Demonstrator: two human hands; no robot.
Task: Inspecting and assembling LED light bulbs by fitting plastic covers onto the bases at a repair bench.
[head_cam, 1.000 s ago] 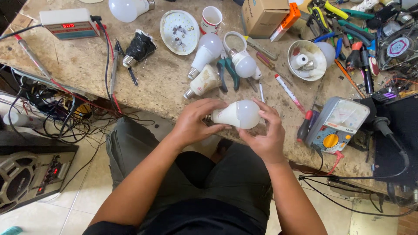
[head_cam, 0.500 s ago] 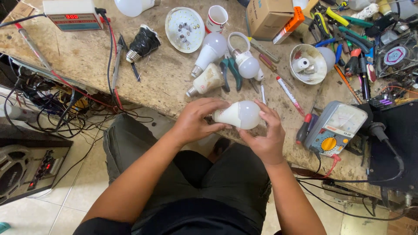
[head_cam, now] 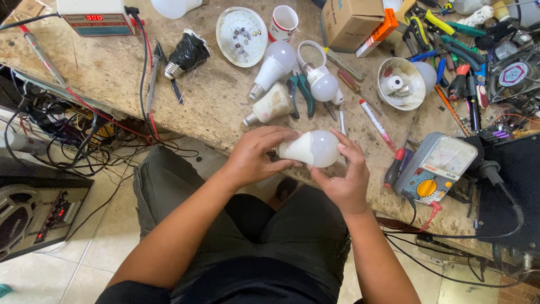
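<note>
Both my hands hold one white LED bulb (head_cam: 310,148) sideways over the front edge of the workbench (head_cam: 118,73). My left hand (head_cam: 256,156) wraps the bulb's base end; the screw cap is mostly hidden under its fingers. My right hand (head_cam: 341,181) grips the round dome from below and the right. Just beyond lie three more white bulbs: an upright-tilted one (head_cam: 273,66), a yellowed one (head_cam: 272,104) and a smaller one (head_cam: 323,85).
An analog multimeter (head_cam: 437,168) with a red-handled screwdriver (head_cam: 395,166) sits right of my hands. A round LED plate (head_cam: 241,36), a cup (head_cam: 283,23), a cardboard box (head_cam: 352,21), pliers (head_cam: 301,93), several hand tools (head_cam: 450,50) and a soldering station (head_cam: 95,16) crowd the bench. Cables (head_cam: 73,135) hang at left.
The view has shifted a little. Both hands keep hold of the bulb at the same spot; my left fingers have closed slightly more over its base end.
</note>
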